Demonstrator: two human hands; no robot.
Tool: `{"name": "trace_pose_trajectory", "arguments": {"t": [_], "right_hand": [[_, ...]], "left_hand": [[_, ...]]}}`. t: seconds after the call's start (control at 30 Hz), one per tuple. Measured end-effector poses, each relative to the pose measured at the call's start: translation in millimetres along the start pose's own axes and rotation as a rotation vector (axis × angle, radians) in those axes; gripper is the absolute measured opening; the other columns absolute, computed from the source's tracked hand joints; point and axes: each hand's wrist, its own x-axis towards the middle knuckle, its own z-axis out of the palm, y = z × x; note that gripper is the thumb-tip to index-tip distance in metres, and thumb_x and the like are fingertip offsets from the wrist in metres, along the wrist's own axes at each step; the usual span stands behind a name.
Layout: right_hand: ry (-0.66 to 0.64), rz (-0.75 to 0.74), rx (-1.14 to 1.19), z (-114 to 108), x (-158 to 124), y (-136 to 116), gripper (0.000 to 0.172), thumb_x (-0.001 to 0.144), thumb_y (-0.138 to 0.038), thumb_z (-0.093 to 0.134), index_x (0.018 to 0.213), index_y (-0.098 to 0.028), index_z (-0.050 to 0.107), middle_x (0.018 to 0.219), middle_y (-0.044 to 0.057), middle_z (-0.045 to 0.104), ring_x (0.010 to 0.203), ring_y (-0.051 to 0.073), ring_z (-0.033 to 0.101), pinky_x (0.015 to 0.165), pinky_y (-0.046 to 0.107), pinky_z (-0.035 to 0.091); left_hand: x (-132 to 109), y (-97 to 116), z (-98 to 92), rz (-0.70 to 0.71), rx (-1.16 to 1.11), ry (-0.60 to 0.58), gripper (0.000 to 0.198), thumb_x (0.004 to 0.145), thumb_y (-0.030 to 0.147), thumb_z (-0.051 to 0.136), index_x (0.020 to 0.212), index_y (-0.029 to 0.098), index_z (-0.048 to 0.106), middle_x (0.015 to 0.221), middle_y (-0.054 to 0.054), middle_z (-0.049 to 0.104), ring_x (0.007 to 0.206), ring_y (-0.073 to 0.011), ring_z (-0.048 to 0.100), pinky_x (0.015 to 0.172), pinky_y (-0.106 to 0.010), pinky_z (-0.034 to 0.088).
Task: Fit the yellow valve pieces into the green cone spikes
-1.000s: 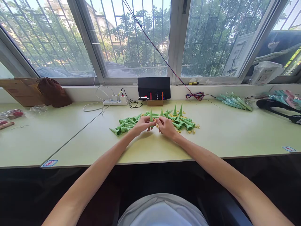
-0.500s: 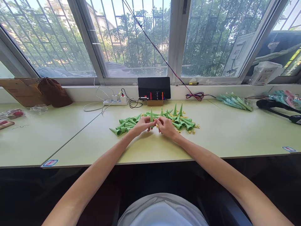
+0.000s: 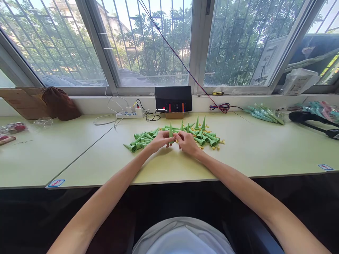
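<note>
My left hand (image 3: 160, 140) is closed around a green plastic cone (image 3: 171, 129), held upright with its tip pointing up. Against the lower right side of that cone, my right hand (image 3: 185, 141) is pinched; whatever its fingertips hold is too small and covered to make out. Around and behind both hands lies a pile of similar green cones (image 3: 143, 138), most on their sides, several standing upright. Small yellow plastic pieces (image 3: 218, 148) are scattered among them, mainly to the right.
Behind the pile, a phone (image 3: 176, 107) leans before a dark tablet (image 3: 173, 94). A power strip (image 3: 127, 114) with cables sits to its left. Bagged green and blue items (image 3: 265, 113) and a black strap (image 3: 312, 121) lie at right. At far left stands a brown drawstring bag (image 3: 62, 106).
Almost nothing differs. Both hands stay at the upright cone, with only a very slight shift of the right fingers.
</note>
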Motion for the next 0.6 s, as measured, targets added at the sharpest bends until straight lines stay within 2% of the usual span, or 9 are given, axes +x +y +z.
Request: {"name": "trace_pose_trajectory", "arguments": {"t": [0.6], "right_hand": [[-0.010, 0.001, 0.000, -0.1, 0.1, 1.2, 0.035, 0.099, -0.038, 0.045, 0.070, -0.020, 0.054, 0.048, -0.004, 0.054, 0.041, 0.013, 0.054, 0.051, 0.024, 0.041]], "left_hand": [[-0.6, 0.1, 0.2, 0.004, 0.000, -0.011, 0.036, 0.076, 0.045, 0.075, 0.089, 0.012, 0.068, 0.077, -0.003, 0.059, 0.059, -0.0094, 0.054, 0.046, -0.020, 0.043]]}}
